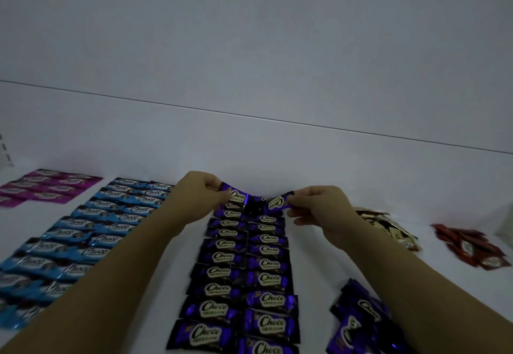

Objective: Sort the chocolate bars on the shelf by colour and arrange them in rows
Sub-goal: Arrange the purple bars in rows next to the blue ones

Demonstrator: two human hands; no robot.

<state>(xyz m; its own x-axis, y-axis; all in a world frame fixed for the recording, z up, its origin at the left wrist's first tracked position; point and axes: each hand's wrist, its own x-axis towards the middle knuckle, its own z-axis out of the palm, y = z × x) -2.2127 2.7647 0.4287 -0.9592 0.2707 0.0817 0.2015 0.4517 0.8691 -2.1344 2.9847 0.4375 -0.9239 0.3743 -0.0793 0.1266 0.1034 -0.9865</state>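
Two columns of purple chocolate bars [244,267] run from the shelf's front edge toward the back. At the far end of the left column, my left hand [198,191] pinches a purple bar [236,196] by its left end. My right hand [319,203] pinches another purple bar [274,204] at the far end of the right column. Both held bars tilt up at their outer ends and meet in the middle. Blue bars [83,231] lie in two columns to the left, and magenta bars [47,185] further left.
A loose heap of purple bars [358,323] lies at the front right beside my right forearm. A gold pile [388,228] and a red pile [469,245] sit unsorted on the right. The white shelf [305,153] ends at a back wall.
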